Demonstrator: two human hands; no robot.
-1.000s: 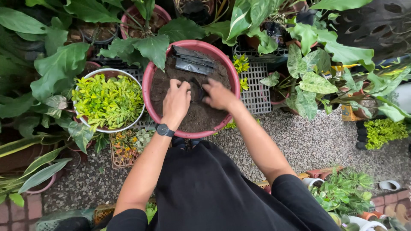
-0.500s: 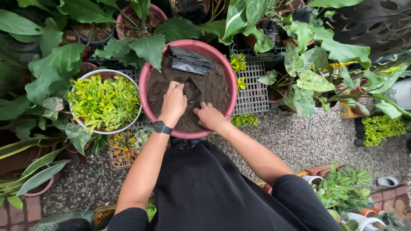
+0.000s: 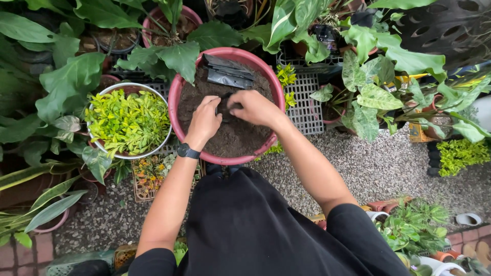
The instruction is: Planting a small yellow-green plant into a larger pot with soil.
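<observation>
The small black bag (image 3: 225,106) sits between my two hands, low over the dark soil (image 3: 230,135) in the middle of the big pink basin (image 3: 176,97), and only a sliver of it shows between my fingers. My left hand (image 3: 204,120) curls in a narrow grip on its left edge, knuckles up, a black watch (image 3: 187,151) on that wrist. My right hand (image 3: 254,108) closes over the bag from the right, its grip tight on the top, so the two hands touch across it. At the far rim of the basin a stack of flat black bags (image 3: 227,72) lies on the soil, partly under a broad green leaf (image 3: 179,59). Just left of the basin stands a white-rimmed pot of yellow-green foliage (image 3: 128,120), nearly touching it. Below that pot a small crate of orange-flecked seedlings (image 3: 151,174) rests on the gravel (image 3: 378,168). To the right of the basin a grey plastic grid tray (image 3: 307,105) lies flat, with large variegated leaves (image 3: 376,97) crowding over its far side. My black apron (image 3: 255,225) fills the near foreground.
</observation>
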